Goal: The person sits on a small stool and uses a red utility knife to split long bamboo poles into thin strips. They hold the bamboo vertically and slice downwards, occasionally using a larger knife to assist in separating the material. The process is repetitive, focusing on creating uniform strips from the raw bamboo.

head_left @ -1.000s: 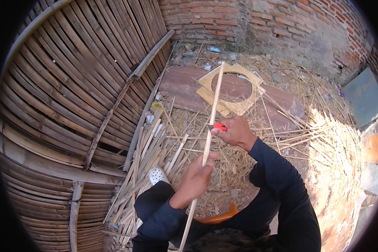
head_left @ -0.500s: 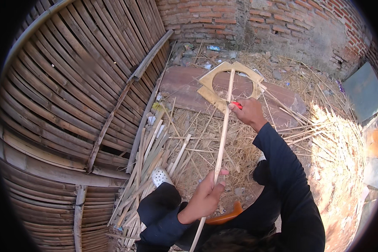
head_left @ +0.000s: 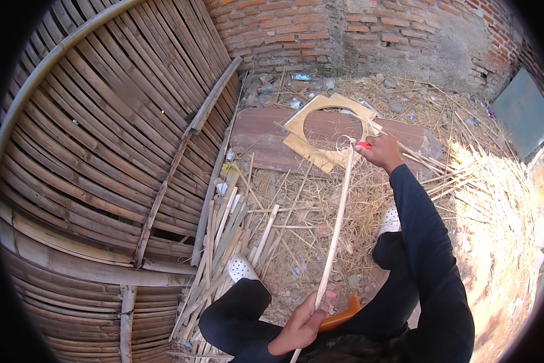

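My left hand (head_left: 304,325) is closed around the lower part of a long, pale bamboo strip (head_left: 337,233), which slants up and away from my lap. In my right hand (head_left: 383,151) is a small red-handled knife (head_left: 364,145), held at the strip's far end; its blade is too small to make out clearly. A thin curled shaving (head_left: 344,143) stands out beside that end. Just beyond lies a flat tan board (head_left: 295,128) with a large round hole and a stepped outline.
The board rests on a brown wooden plank (head_left: 254,130). Loose bamboo strips (head_left: 223,233) pile up beside my left shoe (head_left: 241,267). Shavings cover the ground. A slatted bamboo wall (head_left: 114,121) closes the left side, a brick wall (head_left: 284,30) the back. A curved orange piece (head_left: 342,316) sits by my lap.
The knife and my right hand have moved right along with the strip's far end. That end previously reached over the board's hole; now it stops at the knife, with a curl beside it.
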Motion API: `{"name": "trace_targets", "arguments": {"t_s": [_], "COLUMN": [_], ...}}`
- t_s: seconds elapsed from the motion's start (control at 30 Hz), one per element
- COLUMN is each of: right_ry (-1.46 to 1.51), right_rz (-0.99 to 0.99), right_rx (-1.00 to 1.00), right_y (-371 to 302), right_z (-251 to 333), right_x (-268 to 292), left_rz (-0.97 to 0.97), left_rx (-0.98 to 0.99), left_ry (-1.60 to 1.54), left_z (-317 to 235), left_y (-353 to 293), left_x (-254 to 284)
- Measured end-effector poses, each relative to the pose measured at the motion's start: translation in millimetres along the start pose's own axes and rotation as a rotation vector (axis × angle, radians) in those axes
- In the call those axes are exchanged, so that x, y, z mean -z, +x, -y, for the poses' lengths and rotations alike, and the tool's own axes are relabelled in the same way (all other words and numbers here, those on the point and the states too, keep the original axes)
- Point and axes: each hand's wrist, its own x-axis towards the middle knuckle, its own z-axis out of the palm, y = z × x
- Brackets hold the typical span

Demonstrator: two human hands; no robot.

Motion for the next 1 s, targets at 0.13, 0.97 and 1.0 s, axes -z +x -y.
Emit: {"name": "trace_targets", "arguments": {"t_s": [0.13, 0.97, 1.0], "right_ry": [-0.041, 0.459, 0.483], "right_rz": [0.071, 0.039, 0.019], "right_rx": [-0.614, 0.525, 0.521], "right_y": [-7, -73, -74], "right_z": [-103, 151, 154], "right_x": [-10, 39, 36], "left_rz": [0.034, -0.342, -0.347], "left_rx": [-0.255, -0.246, -0.241], "left_ry": [0.063, 0.237, 0.248], "left_z": [23, -44, -41], "left_y": [-60, 88, 88], "left_x": [-25, 49, 50]}}
